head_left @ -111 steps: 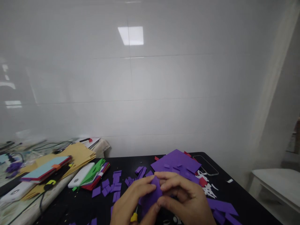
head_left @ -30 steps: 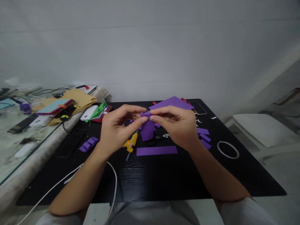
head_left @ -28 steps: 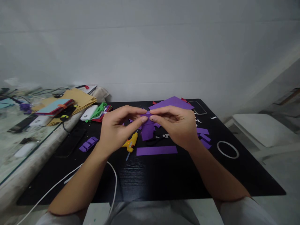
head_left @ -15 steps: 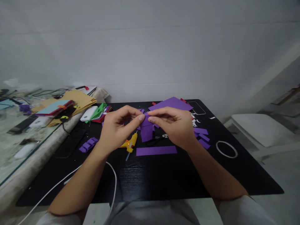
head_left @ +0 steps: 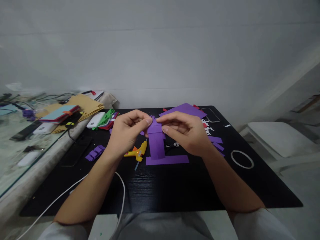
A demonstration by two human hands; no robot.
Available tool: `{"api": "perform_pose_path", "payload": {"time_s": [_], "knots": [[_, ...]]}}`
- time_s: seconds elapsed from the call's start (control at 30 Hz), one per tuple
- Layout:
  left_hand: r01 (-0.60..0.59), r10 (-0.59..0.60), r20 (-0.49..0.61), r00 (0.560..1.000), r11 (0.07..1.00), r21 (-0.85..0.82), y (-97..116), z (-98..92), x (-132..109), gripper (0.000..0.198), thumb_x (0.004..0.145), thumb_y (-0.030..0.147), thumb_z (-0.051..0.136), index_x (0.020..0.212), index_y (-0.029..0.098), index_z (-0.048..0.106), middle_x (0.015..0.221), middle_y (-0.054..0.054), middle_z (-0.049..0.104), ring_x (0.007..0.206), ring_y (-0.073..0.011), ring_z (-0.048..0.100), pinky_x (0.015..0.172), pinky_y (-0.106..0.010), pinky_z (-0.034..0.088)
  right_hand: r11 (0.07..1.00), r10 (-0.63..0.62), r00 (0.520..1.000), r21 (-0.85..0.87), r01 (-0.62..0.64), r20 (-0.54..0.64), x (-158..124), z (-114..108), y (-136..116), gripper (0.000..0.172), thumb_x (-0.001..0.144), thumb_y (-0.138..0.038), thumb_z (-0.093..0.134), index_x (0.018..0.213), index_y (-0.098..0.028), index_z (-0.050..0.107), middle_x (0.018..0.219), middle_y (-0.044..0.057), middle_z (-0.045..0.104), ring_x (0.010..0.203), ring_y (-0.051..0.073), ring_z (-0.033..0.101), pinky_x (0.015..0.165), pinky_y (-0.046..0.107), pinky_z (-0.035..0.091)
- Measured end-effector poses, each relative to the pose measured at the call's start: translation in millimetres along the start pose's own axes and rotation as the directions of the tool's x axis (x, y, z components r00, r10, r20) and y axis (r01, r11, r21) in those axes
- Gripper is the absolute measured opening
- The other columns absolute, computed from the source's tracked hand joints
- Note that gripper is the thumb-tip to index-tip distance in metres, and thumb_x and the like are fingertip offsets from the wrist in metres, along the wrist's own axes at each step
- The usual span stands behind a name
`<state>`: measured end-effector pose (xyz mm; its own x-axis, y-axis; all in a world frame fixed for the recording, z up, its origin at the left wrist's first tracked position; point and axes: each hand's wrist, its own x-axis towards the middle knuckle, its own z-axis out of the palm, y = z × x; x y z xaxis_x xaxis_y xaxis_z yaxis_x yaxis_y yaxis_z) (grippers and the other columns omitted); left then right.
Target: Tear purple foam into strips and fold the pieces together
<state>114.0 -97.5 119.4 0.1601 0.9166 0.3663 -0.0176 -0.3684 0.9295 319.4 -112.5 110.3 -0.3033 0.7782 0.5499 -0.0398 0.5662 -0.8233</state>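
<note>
Both hands hold a folded purple paper strip [head_left: 156, 144] by its upper end, above the black table. My left hand [head_left: 130, 131] pinches its upper left corner between thumb and fingers. On the other side, my right hand [head_left: 186, 131] is closed on the upper right edge, its index finger lying along the top. The strip's lower part hangs toward me and overlaps a flat purple strip [head_left: 177, 160] in view. A yellow glue gun [head_left: 139, 152] with a glue stick lies beside my left hand. Scissors [head_left: 176, 144] are partly hidden behind the held strip and right hand.
Purple sheets [head_left: 185, 110] lie at the back of the black table [head_left: 155, 193], near white scraps. A folded purple piece [head_left: 95, 153] lies left, a white ring [head_left: 242, 159] right. A white cable [head_left: 123, 186] crosses under my left forearm. Clutter fills the glass table [head_left: 25, 170].
The held strip now shows more of its length, its lower end reaching over the flat strip. My right fingers have shifted slightly along its top edge.
</note>
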Motion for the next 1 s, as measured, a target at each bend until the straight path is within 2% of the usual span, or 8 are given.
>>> {"api": "perform_pose_path", "payload": {"time_s": [0.17, 0.3, 0.47, 0.6, 0.73, 0.87, 1.0], "knots": [[0.074, -0.074, 0.002, 0.997, 0.991, -0.108, -7, -2.0, 5, 0.011, 0.082, 0.025, 0.075, 0.072, 0.020, 0.073, 0.057, 0.002, 0.063, 0.049, -0.0088, 0.052, 0.049, -0.021, 0.042, 1.000, 0.015, 0.996, 0.021, -0.017, 0.089, -1, -3, -3, 0.033, 0.093, -0.011, 0.068, 0.124, -0.022, 0.075, 0.113, 0.005, 0.079, 0.104, 0.017, 0.077, 0.095, 0.031, 0.064], [0.100, -0.102, -0.004, 0.995, 0.980, -0.174, -11, -0.2, 8, 0.013, 0.077, 0.028, 0.078, 0.069, 0.020, 0.071, 0.056, 0.003, 0.059, 0.047, -0.0087, 0.047, 0.046, -0.023, 0.038, 1.000, 0.010, 0.996, 0.003, -0.010, 0.088, 0, -1, -4, 0.035, 0.092, -0.012, 0.070, 0.124, -0.023, 0.074, 0.115, 0.005, 0.079, 0.104, 0.017, 0.077, 0.095, 0.030, 0.064], [0.097, -0.100, -0.011, 0.995, 0.978, -0.188, -14, 1.7, 7, 0.013, 0.078, 0.028, 0.078, 0.070, 0.020, 0.070, 0.057, 0.004, 0.059, 0.046, -0.0085, 0.047, 0.047, -0.024, 0.038, 0.999, 0.025, 0.998, -0.043, -0.023, 0.052, -1, 2, -3, 0.040, 0.089, -0.011, 0.068, 0.127, -0.022, 0.072, 0.114, 0.006, 0.079, 0.104, 0.018, 0.077, 0.093, 0.030, 0.064], [0.092, -0.097, -0.023, 0.995, 0.979, -0.180, -16, 1.2, 6, 0.011, 0.081, 0.026, 0.077, 0.073, 0.020, 0.073, 0.060, 0.003, 0.063, 0.050, -0.0086, 0.052, 0.050, -0.022, 0.041, 0.989, -0.043, 0.999, -0.141, 0.043, 0.000, -2, 5, -1, 0.040, 0.088, -0.007, 0.064, 0.123, -0.023, 0.073, 0.116, 0.005, 0.079, 0.104, 0.017, 0.077, 0.092, 0.029, 0.064], [0.074, -0.082, -0.045, 0.996, 0.986, -0.150, -17, 0.3, 6, 0.010, 0.084, 0.026, 0.076, 0.076, 0.020, 0.074, 0.059, 0.003, 0.062, 0.050, -0.0083, 0.053, 0.050, -0.020, 0.042, 0.977, -0.106, 0.994, -0.182, 0.108, 0.019, -3, 6, -2, 0.039, 0.086, -0.005, 0.062, 0.118, -0.022, 0.075, 0.115, 0.004, 0.078, 0.101, 0.017, 0.076, 0.090, 0.029, 0.064], [0.064, -0.071, -0.064, 0.995, 0.992, -0.111, -14, 2.0, 5, 0.010, 0.083, 0.025, 0.075, 0.076, 0.019, 0.073, 0.060, 0.002, 0.064, 0.049, -0.0093, 0.054, 0.048, -0.021, 0.045, 0.977, -0.107, 0.994, -0.185, 0.110, 0.024, -3, 6, -1, 0.037, 0.086, -0.007, 0.065, 0.118, -0.023, 0.075, 0.115, 0.005, 0.076, 0.103, 0.018, 0.075, 0.089, 0.030, 0.066], [0.045, -0.053, -0.066, 0.996, 0.993, -0.113, -13, 4.5, 4, 0.009, 0.081, 0.025, 0.077, 0.074, 0.020, 0.073, 0.059, 0.002, 0.065, 0.050, -0.0101, 0.057, 0.049, -0.022, 0.047, 0.959, -0.141, 0.990, -0.250, 0.130, -0.026, 0, 6, 4, 0.031, 0.087, -0.008, 0.066, 0.109, -0.026, 0.080, 0.114, 0.004, 0.077, 0.105, 0.019, 0.074, 0.089, 0.031, 0.066]]}}
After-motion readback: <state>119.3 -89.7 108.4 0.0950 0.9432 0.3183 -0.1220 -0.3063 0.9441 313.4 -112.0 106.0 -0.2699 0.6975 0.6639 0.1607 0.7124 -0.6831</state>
